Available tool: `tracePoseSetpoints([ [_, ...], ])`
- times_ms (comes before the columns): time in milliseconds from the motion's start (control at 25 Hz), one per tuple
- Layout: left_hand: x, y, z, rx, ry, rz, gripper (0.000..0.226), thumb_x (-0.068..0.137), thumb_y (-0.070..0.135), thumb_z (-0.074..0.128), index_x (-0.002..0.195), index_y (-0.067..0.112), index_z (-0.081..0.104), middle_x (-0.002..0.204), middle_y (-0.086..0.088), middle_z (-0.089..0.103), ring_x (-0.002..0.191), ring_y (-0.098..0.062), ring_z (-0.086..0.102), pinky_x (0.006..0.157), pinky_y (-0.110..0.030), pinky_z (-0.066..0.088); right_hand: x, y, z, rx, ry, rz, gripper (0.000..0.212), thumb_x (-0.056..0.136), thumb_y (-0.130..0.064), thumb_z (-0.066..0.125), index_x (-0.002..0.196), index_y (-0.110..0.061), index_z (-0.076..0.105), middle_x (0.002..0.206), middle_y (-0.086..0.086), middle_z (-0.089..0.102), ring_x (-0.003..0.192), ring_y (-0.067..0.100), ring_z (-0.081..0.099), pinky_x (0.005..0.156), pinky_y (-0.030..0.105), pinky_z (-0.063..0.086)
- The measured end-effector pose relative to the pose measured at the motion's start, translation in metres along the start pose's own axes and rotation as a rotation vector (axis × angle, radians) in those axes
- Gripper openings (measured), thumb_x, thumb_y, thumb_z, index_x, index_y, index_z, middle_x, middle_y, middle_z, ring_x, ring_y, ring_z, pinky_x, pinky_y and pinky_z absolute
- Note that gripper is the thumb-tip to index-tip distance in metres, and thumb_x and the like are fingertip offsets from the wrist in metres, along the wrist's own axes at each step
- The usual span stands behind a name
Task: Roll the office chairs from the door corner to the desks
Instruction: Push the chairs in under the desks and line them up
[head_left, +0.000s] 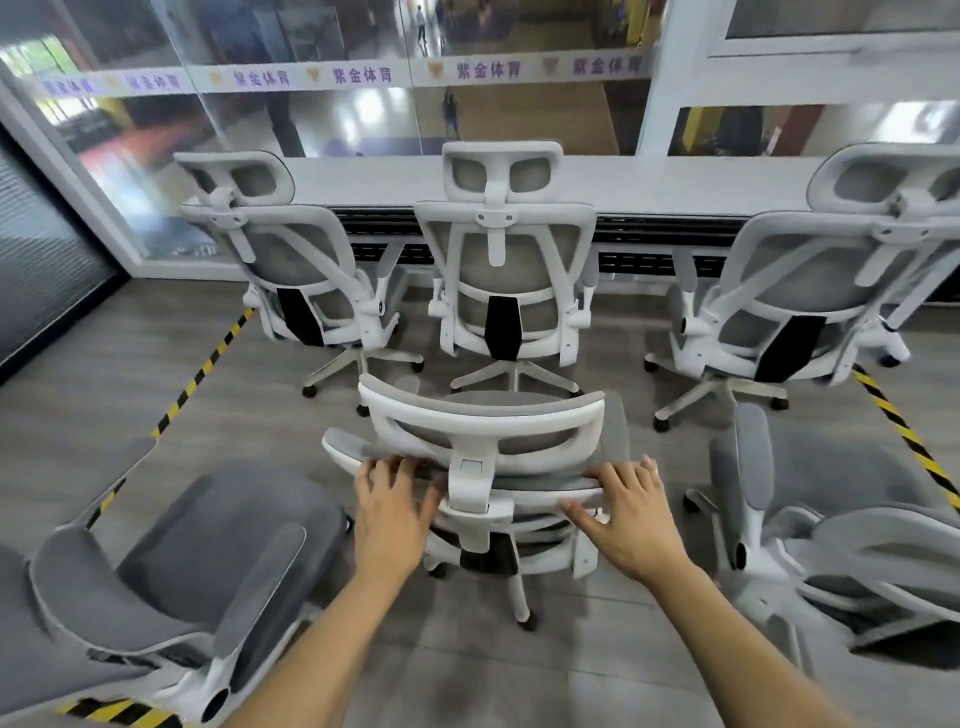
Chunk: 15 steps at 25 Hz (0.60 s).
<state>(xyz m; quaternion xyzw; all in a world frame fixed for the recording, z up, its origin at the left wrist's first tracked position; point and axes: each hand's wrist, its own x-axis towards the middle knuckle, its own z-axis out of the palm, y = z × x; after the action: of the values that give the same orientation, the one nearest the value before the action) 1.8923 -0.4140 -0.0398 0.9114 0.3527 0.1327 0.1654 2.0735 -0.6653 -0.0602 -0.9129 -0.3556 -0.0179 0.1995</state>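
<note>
Office chair backrest (535, 491) bears left hand (392, 501) and right hand (631, 517) flat.

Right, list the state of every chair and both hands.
Centre chair, upright, both hands on it.
Left desk chair, upright, facing the desk, untouched.
Middle desk chair, upright, facing the desk, untouched.
Right desk chair, upright, angled at the desk, untouched.
Near-left chair, upright, untouched.
Near-right chair, upright, untouched.
Left hand, fingers spread, on centre chair's backrest.
Right hand, fingers spread, on centre chair's backrest.
</note>
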Motion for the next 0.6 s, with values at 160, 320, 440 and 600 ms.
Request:
tracePoseSetpoints([
  [160, 0.009, -0.023, -0.011, -0.013, 0.007, 0.032, 0.052, 0.094, 0.053, 0.044, 0.126, 0.015, 0.059, 0.126, -0.012, 0.055, 0.131, -0.040, 0.033, 0.109, -0.051, 0.037, -0.005, -0.027, 0.014, 0.007, 0.035, 0.034, 0.056, 0.088, -0.076, 0.042, 0.111, -0.028, 0.057, 0.104, -0.012, 0.051, 0.115, 0.017, 0.050, 0.124, 0.046, 0.013],
  [320, 0.011, -0.042, -0.012, -0.002, -0.060, 0.127, 0.050, 0.098, 0.055, 0.040, 0.129, 0.018, 0.053, 0.131, -0.006, 0.052, 0.134, -0.036, 0.035, 0.112, -0.050, 0.035, -0.010, -0.037, 0.013, -0.060, -0.032, 0.095, 0.064, 0.088, -0.077, 0.040, 0.122, -0.024, 0.055, 0.126, -0.002, 0.056, 0.136, 0.022, 0.040, 0.124, 0.046, 0.017],
  [440, 0.007, -0.061, -0.017, 0.005, -0.127, 0.209, 0.051, 0.101, 0.055, 0.030, 0.138, 0.022, 0.043, 0.147, -0.004, 0.043, 0.143, -0.030, 0.031, 0.117, -0.047, 0.031, -0.019, -0.057, 0.005, -0.001, -0.015, 0.189, 0.058, 0.091, -0.063, 0.051, 0.129, -0.019, 0.054, 0.138, 0.003, 0.054, 0.140, 0.027, 0.038, 0.117, 0.042, 0.030],
  [600, -0.026, -0.068, -0.051, -0.076, -0.138, 0.203, 0.046, 0.098, 0.036, 0.050, 0.141, 0.021, 0.044, 0.152, -0.004, 0.038, 0.137, -0.029, 0.037, 0.113, -0.043, 0.032, -0.048, -0.103, -0.009, 0.141, 0.072, 0.232, 0.041, 0.092, -0.034, 0.061, 0.129, -0.018, 0.055, 0.133, 0.001, 0.058, 0.120, 0.028, 0.051, 0.098, 0.040, 0.043],
])
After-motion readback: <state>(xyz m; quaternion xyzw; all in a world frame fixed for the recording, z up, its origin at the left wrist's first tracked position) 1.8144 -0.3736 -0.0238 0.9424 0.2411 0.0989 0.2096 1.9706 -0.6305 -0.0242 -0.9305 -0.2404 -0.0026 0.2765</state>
